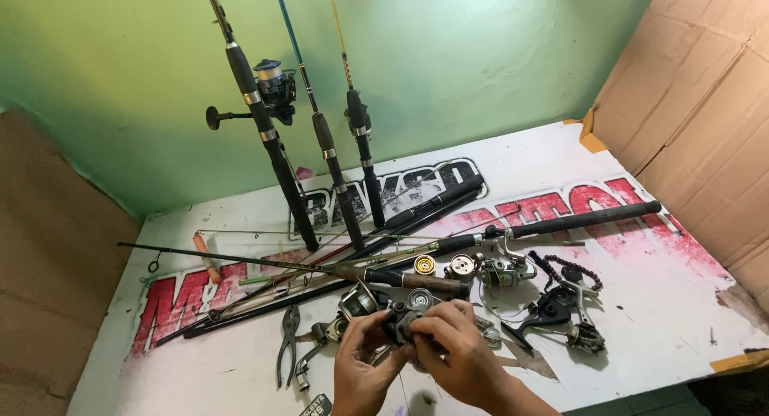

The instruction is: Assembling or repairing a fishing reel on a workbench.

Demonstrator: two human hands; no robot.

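Both hands are at the near edge of the table, working on a small dark grey reel body (398, 320). The left hand (358, 368) cups it from the left, fingers curled round it, while the right hand (458, 353) comes over the top, fingertips pinched on its upper part. So both are closed on that one piece, held just above the tabletop.

The table (665, 304) is covered with a white banner with big red block lettering running left to right and a black-and-white logo further back. Brown cardboard sheets (705, 111) stand along the right side and the left, taped at the corner, with a green wall (481, 63) behind.

Just left of the hands lie pliers (288, 344). Far of them lie a pile of loose rods and a gold spool (424, 264); a black reel frame (553, 312) sits to the right. Three rods lean upright on the wall, and the left one carries a spinning reel (272, 87).
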